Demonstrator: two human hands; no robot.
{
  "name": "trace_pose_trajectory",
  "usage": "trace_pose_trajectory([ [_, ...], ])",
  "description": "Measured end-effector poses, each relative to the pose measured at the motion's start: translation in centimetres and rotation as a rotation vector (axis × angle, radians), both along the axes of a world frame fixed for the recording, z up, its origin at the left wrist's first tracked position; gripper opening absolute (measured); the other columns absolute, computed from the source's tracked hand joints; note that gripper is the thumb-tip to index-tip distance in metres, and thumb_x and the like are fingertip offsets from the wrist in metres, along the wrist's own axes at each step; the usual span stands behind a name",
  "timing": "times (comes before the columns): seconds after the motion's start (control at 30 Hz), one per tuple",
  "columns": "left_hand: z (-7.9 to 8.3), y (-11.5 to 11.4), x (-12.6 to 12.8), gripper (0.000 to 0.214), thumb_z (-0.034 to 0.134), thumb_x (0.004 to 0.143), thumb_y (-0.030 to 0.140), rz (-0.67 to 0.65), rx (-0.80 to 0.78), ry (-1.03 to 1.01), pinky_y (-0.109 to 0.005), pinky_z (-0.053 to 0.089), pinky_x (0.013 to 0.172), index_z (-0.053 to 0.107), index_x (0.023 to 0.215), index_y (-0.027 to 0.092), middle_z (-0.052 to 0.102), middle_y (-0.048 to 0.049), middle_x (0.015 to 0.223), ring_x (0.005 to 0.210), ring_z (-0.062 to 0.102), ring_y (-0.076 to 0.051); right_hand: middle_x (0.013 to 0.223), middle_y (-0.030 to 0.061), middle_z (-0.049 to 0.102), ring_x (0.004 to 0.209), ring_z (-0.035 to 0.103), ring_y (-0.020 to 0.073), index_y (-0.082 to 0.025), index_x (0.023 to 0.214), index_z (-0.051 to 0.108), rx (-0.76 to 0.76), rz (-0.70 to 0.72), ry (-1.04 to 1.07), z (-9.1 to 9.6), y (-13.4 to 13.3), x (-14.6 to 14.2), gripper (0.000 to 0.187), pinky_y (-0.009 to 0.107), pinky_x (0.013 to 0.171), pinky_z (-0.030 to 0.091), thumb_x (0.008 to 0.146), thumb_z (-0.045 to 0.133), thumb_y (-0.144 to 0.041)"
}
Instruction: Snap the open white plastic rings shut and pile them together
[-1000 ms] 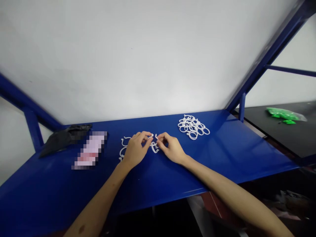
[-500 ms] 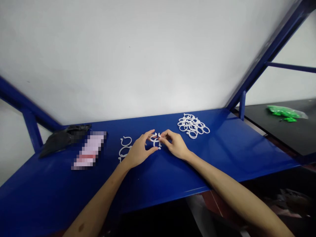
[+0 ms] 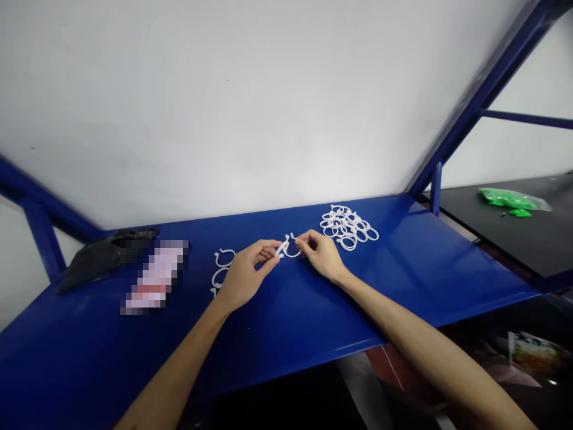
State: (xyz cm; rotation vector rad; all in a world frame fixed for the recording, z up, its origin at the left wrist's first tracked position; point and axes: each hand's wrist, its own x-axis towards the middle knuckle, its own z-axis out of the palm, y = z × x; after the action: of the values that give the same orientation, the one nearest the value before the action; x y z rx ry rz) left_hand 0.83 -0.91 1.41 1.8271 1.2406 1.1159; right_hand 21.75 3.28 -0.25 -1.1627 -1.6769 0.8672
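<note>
My left hand (image 3: 249, 270) is closed, thumb and fingers pinching a white open curtain ring (image 3: 282, 248) turned nearly edge-on. Close beside it, my right hand (image 3: 321, 255) pinches a second white curtain ring (image 3: 292, 255), whose gap with knobbed ends points up and away. The two rings meet or overlap between the hands; whether they are linked I cannot tell. Left of my left hand, several loose rings (image 3: 225, 264) lie in a column, partly covered by that hand. Beyond my right hand sits a pile of white rings (image 3: 347, 228).
The blue table (image 3: 286, 322) backs onto a pale wall (image 3: 250, 119). At left are a black plastic bag (image 3: 92, 260) and a blurred pink-white packet (image 3: 154, 278). Blue frame bars (image 3: 436, 188) rise at the side. On a black table (image 3: 501, 239) rests a bag of green pieces (image 3: 510, 199).
My left hand has closed from a spread grasp into a pinch, and its ring has tilted edge-on. The ring in my right hand now shows more clearly. The view has shifted slightly.
</note>
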Motion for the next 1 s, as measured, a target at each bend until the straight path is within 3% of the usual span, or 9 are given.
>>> trace_pose_trajectory([
  [0.13, -0.4, 0.1, -0.3, 0.022, 0.068, 0.087, 0.031, -0.011, 0.0, -0.131, -0.035, 0.06, 0.086, 0.067, 0.107, 0.023, 0.071, -0.0029, 0.096, 0.088, 0.07, -0.017, 0.07, 0.0007, 0.067, 0.061, 0.059, 0.0156, -0.021, 0.08, 0.061, 0.016, -0.06, -0.036, 0.1, 0.1, 0.2, 0.022, 0.029, 0.059, 0.045, 0.088, 0.062, -0.042],
  [0.37, -0.6, 0.1, -0.2, 0.009, 0.068, 0.086, 0.025, -0.02, 0.061, -0.062, -0.028, 0.057, 0.073, 0.063, 0.093, 0.021, 0.069, -0.0015, 0.092, 0.08, 0.069, -0.015, 0.07, -0.0007, 0.066, 0.06, 0.058, 0.0143, -0.021, 0.079, 0.057, 0.127, -0.103, -0.214, -0.2, 0.3, 0.6, 0.017, 0.027, 0.061, 0.043, 0.09, 0.062, -0.033],
  [0.47, -0.6, 0.2, -0.6, 0.006, 0.062, 0.089, 0.02, 0.042, 0.194, 0.107, -0.032, 0.055, 0.078, 0.063, 0.094, 0.022, 0.069, -0.0015, 0.093, 0.083, 0.067, -0.016, 0.07, -0.0006, 0.067, 0.061, 0.06, 0.0148, -0.021, 0.081, 0.057, 0.143, -0.135, -0.233, -0.2, 0.5, 0.8, 0.013, 0.027, 0.062, 0.043, 0.09, 0.062, -0.03],
  [0.57, -0.8, 0.5, -0.8, 0.014, 0.057, 0.089, 0.014, 0.159, 0.313, 0.426, -0.04, 0.051, 0.087, 0.067, 0.093, 0.022, 0.071, -0.0038, 0.096, 0.092, 0.063, -0.022, 0.074, 0.0002, 0.068, 0.064, 0.063, 0.0153, -0.021, 0.087, 0.059, 0.175, -0.131, -0.177, -0.1, 0.6, 0.8, 0.009, 0.027, 0.063, 0.046, 0.091, 0.062, -0.029],
  [0.67, -0.9, 0.5, -0.5, 0.01, 0.063, 0.089, 0.021, 0.263, 0.338, 0.601, -0.047, 0.047, 0.09, 0.071, 0.095, 0.023, 0.073, -0.0058, 0.101, 0.1, 0.058, -0.028, 0.078, 0.001, 0.07, 0.068, 0.065, 0.0151, -0.021, 0.093, 0.06, 0.213, -0.07, -0.11, -0.1, 0.1, 0.5, 0.009, 0.027, 0.065, 0.049, 0.093, 0.061, -0.03],
  [0.83, -0.9, 0.1, 0.6, 0.017, 0.06, 0.094, 0.031, 0.246, 0.289, 0.37, -0.04, 0.05, 0.088, 0.072, 0.104, 0.024, 0.075, -0.0032, 0.096, 0.095, 0.064, -0.023, 0.085, 0.0029, 0.072, 0.073, 0.066, 0.0152, -0.02, 0.09, 0.064, 0.293, 0.086, -0.099, -0.2, -1.0, -0.3, 0.012, 0.027, 0.068, 0.051, 0.094, 0.063, -0.031],
  [1.0, -1.2, -0.2, 1.2, 0.02, 0.057, 0.095, 0.027, 0.228, 0.223, 0.195, -0.033, 0.052, 0.082, 0.071, 0.082, 0.023, 0.072, -0.0002, 0.085, 0.082, 0.067, -0.018, 0.089, 0.0041, 0.074, 0.079, 0.068, 0.0161, -0.02, 0.085, 0.064, 0.307, 0.238, -0.067, 0.1, -2.0, -0.5, 0.016, 0.028, 0.073, 0.052, 0.096, 0.063, -0.031],
])
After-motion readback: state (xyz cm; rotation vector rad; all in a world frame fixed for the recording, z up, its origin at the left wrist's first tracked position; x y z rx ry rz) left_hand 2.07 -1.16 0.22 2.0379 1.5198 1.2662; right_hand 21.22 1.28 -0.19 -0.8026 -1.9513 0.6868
